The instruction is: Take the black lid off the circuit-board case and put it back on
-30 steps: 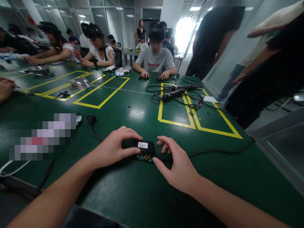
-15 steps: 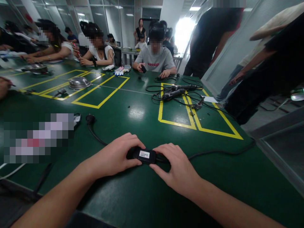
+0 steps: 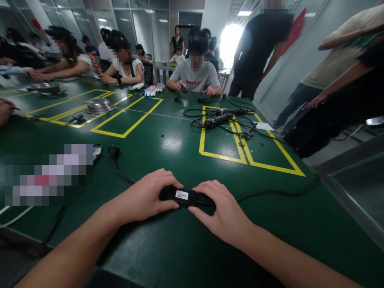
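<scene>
Head view shows a green table point(image 3: 156, 236), its near edge close beneath the person's forearms, bare surface between yellow tape point(image 3: 222, 157) and hands; left hand point(image 3: 151, 196) and right hand point(image 3: 221, 204), thumbs and fingers slightly parted, pinch opposite ends of a small black box point(image 3: 187, 201).

- Box point(image 3: 181, 195) on the worktop point(image 3: 150, 248), between left hand point(image 3: 147, 196) and right hand point(image 3: 223, 206)
- Cord point(image 3: 279, 193) stretching right, beyond the right hand
- Plug point(image 3: 114, 152) ahead of the left hand
- Bowl point(image 3: 100, 105) farther off, left
- Corded tools point(image 3: 220, 119) ahead, to the right; paper point(image 3: 264, 126) right of them
- Gloves point(image 3: 151, 93) beyond the bowl, to its right
- Person point(image 3: 196, 74) behind the worktop's far edge
</scene>
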`<state>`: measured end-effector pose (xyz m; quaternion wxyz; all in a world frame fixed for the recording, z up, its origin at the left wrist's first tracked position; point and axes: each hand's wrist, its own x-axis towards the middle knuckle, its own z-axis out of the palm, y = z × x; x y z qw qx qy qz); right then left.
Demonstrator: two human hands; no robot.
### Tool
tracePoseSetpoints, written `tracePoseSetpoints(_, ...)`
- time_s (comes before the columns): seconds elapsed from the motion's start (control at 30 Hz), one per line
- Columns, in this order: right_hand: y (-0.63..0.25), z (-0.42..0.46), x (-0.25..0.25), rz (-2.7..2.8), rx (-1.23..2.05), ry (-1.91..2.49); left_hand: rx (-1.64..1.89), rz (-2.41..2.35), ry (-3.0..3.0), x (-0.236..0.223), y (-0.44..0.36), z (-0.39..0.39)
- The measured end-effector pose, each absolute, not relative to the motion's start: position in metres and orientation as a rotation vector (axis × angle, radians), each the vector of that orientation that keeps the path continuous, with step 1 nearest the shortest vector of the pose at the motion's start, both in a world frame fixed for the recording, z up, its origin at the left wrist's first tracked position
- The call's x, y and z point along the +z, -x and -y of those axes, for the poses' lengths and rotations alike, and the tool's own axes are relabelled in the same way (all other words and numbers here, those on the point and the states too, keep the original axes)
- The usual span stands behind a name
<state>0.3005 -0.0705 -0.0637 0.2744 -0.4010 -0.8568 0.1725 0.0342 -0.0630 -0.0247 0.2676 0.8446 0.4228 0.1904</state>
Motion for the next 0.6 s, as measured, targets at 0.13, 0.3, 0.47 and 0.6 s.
tracePoseSetpoints(0.13, -0.300, 0.070, -0.064, 2.298, 0.461, 1.082, 0.508, -1.163, -2.264, -0.027, -0.035, 0.063)
tracePoseSetpoints(0.3, -0.299, 0.071, -0.065, 2.305, 0.463, 1.089, 0.521, -1.159, -2.175, -0.025, -0.034, 0.061)
tracePoseSetpoints(0.47, -0.299, 0.073, -0.066, 2.236, 0.496, 1.130, 0.661, -1.254, -1.974, -0.026, -0.027, 0.054)
tracePoseSetpoints(0.6, -0.299, 0.071, -0.067, 2.257, 0.480, 1.079, 0.708, -1.529, -2.130, -0.040, -0.022, 0.045)
